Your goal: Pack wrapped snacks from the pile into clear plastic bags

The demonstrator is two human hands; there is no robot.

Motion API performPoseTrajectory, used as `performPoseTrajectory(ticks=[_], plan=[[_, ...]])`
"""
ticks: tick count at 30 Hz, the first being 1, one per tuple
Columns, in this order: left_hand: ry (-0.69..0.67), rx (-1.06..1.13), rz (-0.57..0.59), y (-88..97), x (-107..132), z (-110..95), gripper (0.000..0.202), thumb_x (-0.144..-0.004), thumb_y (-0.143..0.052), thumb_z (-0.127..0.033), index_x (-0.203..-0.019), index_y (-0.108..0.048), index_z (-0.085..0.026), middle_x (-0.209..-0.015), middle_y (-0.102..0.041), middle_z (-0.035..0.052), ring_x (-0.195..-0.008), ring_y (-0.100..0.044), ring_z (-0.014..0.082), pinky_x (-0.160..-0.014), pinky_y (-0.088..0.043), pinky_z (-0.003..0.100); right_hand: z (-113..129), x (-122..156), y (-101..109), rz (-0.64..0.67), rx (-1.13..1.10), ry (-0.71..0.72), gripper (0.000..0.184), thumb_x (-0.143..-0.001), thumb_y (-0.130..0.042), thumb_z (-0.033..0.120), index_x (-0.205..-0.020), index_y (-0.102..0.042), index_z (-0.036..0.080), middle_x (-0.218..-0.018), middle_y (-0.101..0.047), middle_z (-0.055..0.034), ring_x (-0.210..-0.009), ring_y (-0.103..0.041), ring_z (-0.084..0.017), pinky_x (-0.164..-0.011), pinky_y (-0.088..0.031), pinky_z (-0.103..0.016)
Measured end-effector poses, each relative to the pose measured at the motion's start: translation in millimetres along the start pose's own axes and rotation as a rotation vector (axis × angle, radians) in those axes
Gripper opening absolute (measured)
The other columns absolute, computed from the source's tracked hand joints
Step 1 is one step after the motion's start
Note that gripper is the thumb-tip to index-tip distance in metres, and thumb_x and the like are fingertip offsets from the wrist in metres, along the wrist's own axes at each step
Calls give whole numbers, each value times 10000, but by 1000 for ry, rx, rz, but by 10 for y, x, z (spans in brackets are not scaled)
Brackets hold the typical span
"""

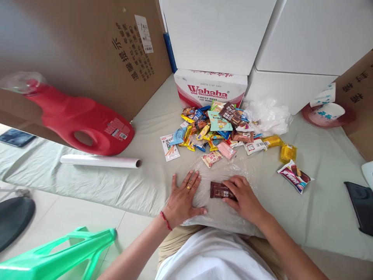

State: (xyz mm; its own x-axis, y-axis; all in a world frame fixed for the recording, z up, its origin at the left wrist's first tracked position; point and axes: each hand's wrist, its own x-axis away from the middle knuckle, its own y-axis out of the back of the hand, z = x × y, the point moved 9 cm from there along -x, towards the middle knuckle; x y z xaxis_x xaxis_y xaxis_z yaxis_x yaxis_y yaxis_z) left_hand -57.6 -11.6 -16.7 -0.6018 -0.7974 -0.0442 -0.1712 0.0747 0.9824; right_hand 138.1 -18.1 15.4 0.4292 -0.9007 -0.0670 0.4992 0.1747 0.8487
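Observation:
My left hand (186,198) lies flat with fingers spread on a sheet of clear plastic film (217,214) in front of me. A ring and a red bracelet show on it. To its right, my right hand (242,194) has its fingers closed over the right end of a dark brown snack packet (217,190), which lies flat on the film. Just beyond the film, a pink and cream snack packet (211,158) lies at the near edge of a heap of wrapped snacks (204,128).
A Wahaba-style white and red carton (211,91) stands behind the heap, beside a crumpled white plastic bag (266,116). At left lie a red detergent bottle (84,120) and a white roll (100,160). A black phone (359,206) and a wrapped snack (295,176) lie at right.

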Motion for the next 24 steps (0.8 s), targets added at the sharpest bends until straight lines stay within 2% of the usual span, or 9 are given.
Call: performPoseTrajectory(ticks=[5,8,11,13,15,17,20,22,24], plan=[[-91,18,24,57,57,110,1040,-867,-405,-830,-1639,-125,-192,-1611,-374,198,-1491,-360,383,-1215,112,638,-183,16,-41,-46,-15,-45,461,-922,-687,301,-1368,-584,250,-1221,-596,-134,-1186,-528,-328,-1012,-513,-565],[-173,37,1,91,122,141,1108,-841,-392,-866,-1641,-79,-167,-1619,-347,216,-1488,-367,379,-1212,158,610,-170,-51,24,34,1,-57,509,-888,-730,290,-1375,-589,244,-1238,-604,-135,-1187,-536,-322,-1017,-514,-545],[-230,48,-18,134,198,159,1112,-840,-413,-860,-1641,-85,-163,-1618,-344,219,-1491,-366,374,-1227,132,591,-99,-195,104,180,-42,10,577,-871,-761,387,-1397,-583,230,-1281,-619,-130,-1217,-546,-301,-1035,-512,-481],[-259,58,-9,161,243,177,1050,-872,-420,-823,-1642,-101,-183,-1620,-349,202,-1494,-367,356,-1237,111,579,-120,-362,221,204,-78,23,488,-927,-690,426,-1360,-615,214,-1268,-646,-126,-1189,-590,-276,-1020,-518,-443],[-291,77,7,188,276,197,966,-910,-421,-776,-1640,-129,-216,-1618,-370,174,-1493,-374,338,-1249,76,575,-224,-593,392,131,-71,-25,347,-992,-586,385,-1268,-669,193,-1211,-679,-125,-1105,-642,-257,-986,-527,-429],[-313,99,21,208,296,221,899,-933,-424,-739,-1637,-156,-246,-1611,-396,150,-1490,-383,329,-1258,21,575,-301,-850,549,42,-13,-52,281,-1014,-521,320,-1170,-707,179,-1128,-702,-119,-1023,-664,-252,-943,-534,-425],[-329,115,40,216,305,245,861,-950,-416,-713,-1635,-166,-257,-1610,-404,137,-1494,-375,325,-1263,-15,572,-253,-1247,737,-80,156,12,289,-994,-510,241,-1207,-694,174,-1144,-690,-125,-1077,-628,-279,-963,-515,-443],[-339,119,43,216,306,242,848,-958,-410,-700,-1636,-164,-253,-1612,-401,135,-1501,-363,322,-1263,-7,570,-191,-1518,855,-168,299,62,422,-950,-571,217,-1368,-604,167,-1347,-605,-153,-1267,-525,-323,-1073,-447,-485],[-346,125,36,222,308,235,842,-962,-418,-684,-1636,-167,-247,-1608,-408,133,-1504,-360,318,-1267,-17,562,-191,-1806,915,-199,412,83,671,-878,-674,214,-1511,-460,152,-1556,-424,-171,-1436,-347,-371,-1173,-335,-532]])
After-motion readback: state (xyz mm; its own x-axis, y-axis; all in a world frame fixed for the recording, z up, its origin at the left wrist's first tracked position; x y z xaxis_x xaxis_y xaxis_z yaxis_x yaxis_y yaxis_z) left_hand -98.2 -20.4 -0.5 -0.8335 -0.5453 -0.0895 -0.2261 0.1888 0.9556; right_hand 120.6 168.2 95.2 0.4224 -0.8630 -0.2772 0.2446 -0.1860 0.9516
